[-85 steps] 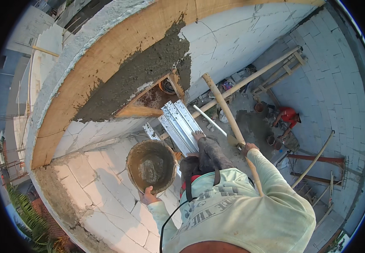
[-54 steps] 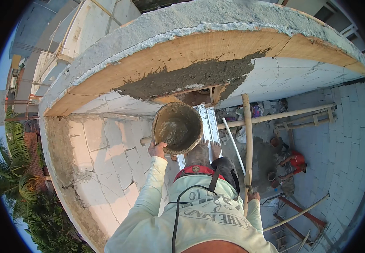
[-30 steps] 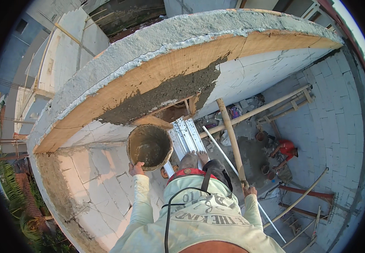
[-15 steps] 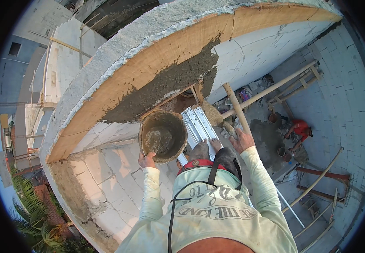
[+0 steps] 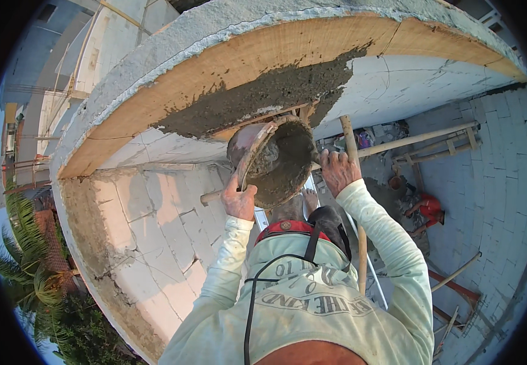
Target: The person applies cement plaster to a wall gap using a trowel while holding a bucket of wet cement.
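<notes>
My left hand [image 5: 239, 198] grips the rim of a cement-caked bucket [image 5: 284, 182], which is tipped toward the right with wet grey mortar inside. My right hand [image 5: 338, 173] is closed on the handle of a trowel [image 5: 315, 159] at the bucket's right edge; the blade is hidden in or behind the bucket. Beyond them, a dark mortar patch [image 5: 263, 91] covers part of a curved tan board [image 5: 184, 79] around a small framed opening. Below, my bare feet [image 5: 310, 201] rest on silver metal channels [image 5: 260, 217], largely covered by the bucket and my body.
A vertical wooden pole [image 5: 348, 131] and horizontal pole [image 5: 421, 137] cross at my right over a drop. Down there a person in red [image 5: 430, 210] crouches beside buckets [image 5: 395, 182] and a block wall [image 5: 488, 176]. A block surface [image 5: 148, 231] lies left; palm fronds [image 5: 20, 267] beyond.
My right hand has come up from beside the pole with the trowel to the bucket. The bucket has moved up and right and now leans sideways in my left hand.
</notes>
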### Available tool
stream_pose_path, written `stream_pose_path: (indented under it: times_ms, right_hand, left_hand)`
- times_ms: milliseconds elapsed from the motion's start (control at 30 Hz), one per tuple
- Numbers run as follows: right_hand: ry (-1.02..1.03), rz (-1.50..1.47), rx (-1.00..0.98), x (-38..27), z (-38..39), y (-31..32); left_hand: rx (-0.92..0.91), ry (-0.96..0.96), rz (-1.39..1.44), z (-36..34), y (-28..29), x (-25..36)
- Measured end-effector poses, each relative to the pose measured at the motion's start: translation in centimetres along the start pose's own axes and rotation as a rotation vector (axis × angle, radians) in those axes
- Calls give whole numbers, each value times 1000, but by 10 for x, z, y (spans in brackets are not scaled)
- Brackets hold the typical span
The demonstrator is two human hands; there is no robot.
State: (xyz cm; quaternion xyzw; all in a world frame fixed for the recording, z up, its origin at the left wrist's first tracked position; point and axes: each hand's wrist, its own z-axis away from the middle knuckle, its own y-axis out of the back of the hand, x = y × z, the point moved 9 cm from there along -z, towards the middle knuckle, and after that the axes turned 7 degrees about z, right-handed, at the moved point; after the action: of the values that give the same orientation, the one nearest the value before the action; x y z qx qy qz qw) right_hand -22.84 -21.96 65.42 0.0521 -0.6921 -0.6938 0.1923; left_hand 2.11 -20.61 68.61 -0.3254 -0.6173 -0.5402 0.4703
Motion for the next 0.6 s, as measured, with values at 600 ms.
stream_pose_path:
  times_ms: [600]
  right_hand:
    - [263, -440, -273, -30, -9, -23]
  left_hand:
    - [16, -68, 148, 17, 16, 10]
